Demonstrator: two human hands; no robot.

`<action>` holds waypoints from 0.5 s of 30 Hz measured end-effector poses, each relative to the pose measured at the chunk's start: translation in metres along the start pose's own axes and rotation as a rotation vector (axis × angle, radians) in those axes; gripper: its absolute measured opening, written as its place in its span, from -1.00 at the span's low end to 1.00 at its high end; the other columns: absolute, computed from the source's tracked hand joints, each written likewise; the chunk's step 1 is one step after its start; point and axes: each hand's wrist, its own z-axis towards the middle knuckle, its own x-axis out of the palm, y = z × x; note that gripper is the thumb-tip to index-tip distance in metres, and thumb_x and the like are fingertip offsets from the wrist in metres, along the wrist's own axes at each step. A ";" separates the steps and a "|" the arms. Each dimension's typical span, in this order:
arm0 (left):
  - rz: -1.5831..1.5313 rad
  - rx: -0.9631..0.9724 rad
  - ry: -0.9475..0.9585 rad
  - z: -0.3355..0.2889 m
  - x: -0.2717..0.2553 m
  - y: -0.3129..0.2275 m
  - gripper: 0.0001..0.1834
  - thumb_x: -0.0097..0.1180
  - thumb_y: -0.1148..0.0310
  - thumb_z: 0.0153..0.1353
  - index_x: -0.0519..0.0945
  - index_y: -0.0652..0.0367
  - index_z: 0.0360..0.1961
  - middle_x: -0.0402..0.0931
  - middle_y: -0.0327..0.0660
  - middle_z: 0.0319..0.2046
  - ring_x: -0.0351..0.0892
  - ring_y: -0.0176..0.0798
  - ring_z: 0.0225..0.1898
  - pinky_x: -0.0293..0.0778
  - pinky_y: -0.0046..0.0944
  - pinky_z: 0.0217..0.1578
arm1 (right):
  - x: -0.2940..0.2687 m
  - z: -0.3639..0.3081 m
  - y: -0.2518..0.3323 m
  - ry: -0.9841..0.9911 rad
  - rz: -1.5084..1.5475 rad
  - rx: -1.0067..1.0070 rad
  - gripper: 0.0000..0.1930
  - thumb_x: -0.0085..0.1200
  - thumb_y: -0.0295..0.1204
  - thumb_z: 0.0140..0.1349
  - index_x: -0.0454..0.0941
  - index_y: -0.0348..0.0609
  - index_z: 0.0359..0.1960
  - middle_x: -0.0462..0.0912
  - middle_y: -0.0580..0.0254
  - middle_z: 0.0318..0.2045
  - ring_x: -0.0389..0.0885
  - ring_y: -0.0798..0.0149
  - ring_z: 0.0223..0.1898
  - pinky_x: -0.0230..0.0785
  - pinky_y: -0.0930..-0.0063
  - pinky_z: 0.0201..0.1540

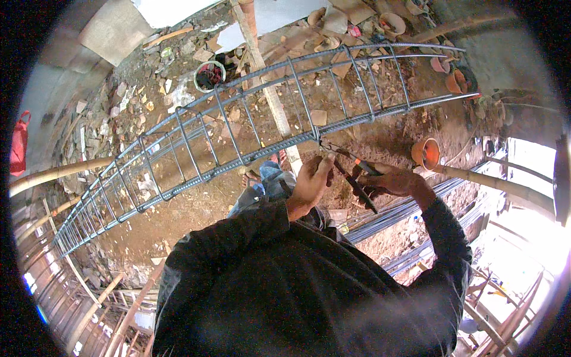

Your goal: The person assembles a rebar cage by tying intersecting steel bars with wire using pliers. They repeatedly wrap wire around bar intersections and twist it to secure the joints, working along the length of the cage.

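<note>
Surroundings of the work: an orange bucket (428, 153) beyond and right of the right hand (389, 180), a bamboo pole (493, 183) farther right, and, left of the left hand (312, 181), a pale-rimmed bucket (197, 81) well beyond and a red bag (19, 147) farthest out.

Rebar cage (275, 146) is spanning lower left to upper right, crossing over a timber plank (275, 106) at upper centre. Pliers (355, 186) are sitting in the right hand (395, 180), right of centre; steel bars (380, 224) are lying below, toward lower right.
</note>
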 end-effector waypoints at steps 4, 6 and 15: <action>-0.134 -0.130 0.197 0.004 0.008 -0.004 -0.42 0.04 -0.22 0.51 0.54 0.12 0.07 0.58 -0.25 -0.16 0.55 -0.34 -0.12 0.45 -0.24 -0.06 | 0.008 0.012 -0.036 0.128 0.278 -0.026 -0.61 0.13 -0.25 0.55 0.42 -0.17 0.26 0.66 0.11 -0.15 0.70 0.22 -0.20 0.62 0.24 -0.21; -0.357 -0.169 0.441 0.014 0.017 -0.005 -0.35 0.03 -0.27 0.49 0.52 0.12 0.19 0.57 -0.21 0.04 0.53 -0.29 0.05 0.44 -0.17 0.08 | 0.011 0.018 -0.046 0.234 0.472 -0.099 -0.50 0.29 -0.22 0.43 0.42 -0.10 0.29 0.70 0.09 -0.15 0.74 0.16 -0.21 0.67 0.19 -0.20; -0.439 -0.239 0.112 0.045 0.070 0.016 -0.56 0.02 0.00 0.55 0.69 0.15 0.05 0.75 -0.22 -0.14 0.73 -0.22 -0.15 0.61 -0.19 -0.06 | 0.073 -0.010 -0.014 -0.793 -1.000 -0.543 -0.36 0.40 -0.40 0.11 0.43 -0.21 0.24 0.66 -0.06 -0.08 0.69 -0.19 -0.06 0.61 0.03 -0.01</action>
